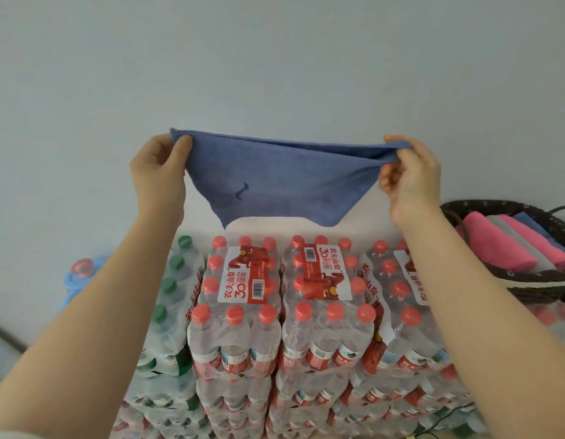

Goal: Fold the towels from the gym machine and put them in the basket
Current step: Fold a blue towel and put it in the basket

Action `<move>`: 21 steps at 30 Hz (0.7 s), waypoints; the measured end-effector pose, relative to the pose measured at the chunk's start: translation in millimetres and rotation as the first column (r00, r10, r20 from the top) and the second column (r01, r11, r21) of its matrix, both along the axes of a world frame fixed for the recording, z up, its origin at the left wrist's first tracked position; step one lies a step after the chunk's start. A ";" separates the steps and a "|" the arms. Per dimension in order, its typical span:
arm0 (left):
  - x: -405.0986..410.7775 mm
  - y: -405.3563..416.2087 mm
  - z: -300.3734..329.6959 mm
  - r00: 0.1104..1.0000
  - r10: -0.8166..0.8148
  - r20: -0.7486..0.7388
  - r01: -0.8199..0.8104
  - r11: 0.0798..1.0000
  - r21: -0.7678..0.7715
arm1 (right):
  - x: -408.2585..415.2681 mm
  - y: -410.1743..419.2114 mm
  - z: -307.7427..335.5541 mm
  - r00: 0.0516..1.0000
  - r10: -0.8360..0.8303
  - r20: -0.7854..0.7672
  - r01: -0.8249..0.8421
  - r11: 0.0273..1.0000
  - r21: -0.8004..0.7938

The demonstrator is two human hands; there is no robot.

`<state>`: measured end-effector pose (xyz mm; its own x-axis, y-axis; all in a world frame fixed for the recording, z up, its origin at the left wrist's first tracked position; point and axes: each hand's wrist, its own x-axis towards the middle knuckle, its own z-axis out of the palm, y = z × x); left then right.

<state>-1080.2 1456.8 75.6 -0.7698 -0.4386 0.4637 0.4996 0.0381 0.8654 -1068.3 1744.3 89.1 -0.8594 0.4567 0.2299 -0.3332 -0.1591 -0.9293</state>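
A blue towel [284, 182] is held stretched in the air above shrink-wrapped water bottle packs [284, 312], one top corner pinched in the left hand [157, 172], the other in the right hand [408, 175], while what appear to be folded towels [509, 245] are seen in the dark basket [528, 286] at right.

Two bare forearms enter from the lower corners, and no sleeve covers either one from the bottom edge up to the wrist. The left hand [159, 172] wears no ring, watch, bracelet or glove; its thumbnail is short and unpainted. The right hand [409, 180] is equally bare, with no jewellery or wrist strap, and its visible nails are short and plain. At the bottom left corner a small patch of pale fabric shows, too little to tell what garment it is.
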 end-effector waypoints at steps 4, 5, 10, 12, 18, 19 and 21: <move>28.6 -4.4 -12.7 0.998 -0.068 0.010 0.068 0.998 -0.002 | 29.2 -6.4 -8.8 0.991 -0.136 0.006 0.135 0.990 0.041; 35.4 -6.7 -14.6 0.995 -0.098 0.009 0.097 0.995 0.018 | 34.8 -7.1 -11.0 0.985 -0.170 0.007 0.169 0.984 0.048; 64.2 -23.1 -12.3 0.956 -0.280 0.087 0.260 0.947 0.191 | 65.8 -9.5 -18.9 0.899 -0.436 -0.039 0.406 0.797 0.446; 68.1 -32.5 -17.2 0.941 -0.308 0.139 0.282 0.943 0.177 | 76.8 -9.1 -20.9 0.872 -0.489 -0.028 0.418 0.712 0.564; 65.5 -38.9 -91.3 0.867 -0.178 0.465 0.213 0.977 -0.023 | 70.7 -19.3 -62.6 0.772 -0.137 0.620 0.076 0.989 0.124; 61.9 -39.9 -104.7 0.848 -0.177 0.500 0.213 0.977 -0.014 | 64.8 -18.3 -74.9 0.742 -0.110 0.661 0.034 0.991 0.128; 50.4 -42.7 -124.1 0.818 -0.174 0.549 0.213 0.977 -0.007 | 52.0 -16.0 -92.6 0.713 -0.089 0.696 -0.021 0.989 0.148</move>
<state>-1029.8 1414.0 -48.5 -0.9708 -0.2379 -0.0318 -0.0465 0.0563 0.9973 -1016.3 1728.3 -3.5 -0.7831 0.5006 -0.3689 0.4175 -0.0165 -0.9085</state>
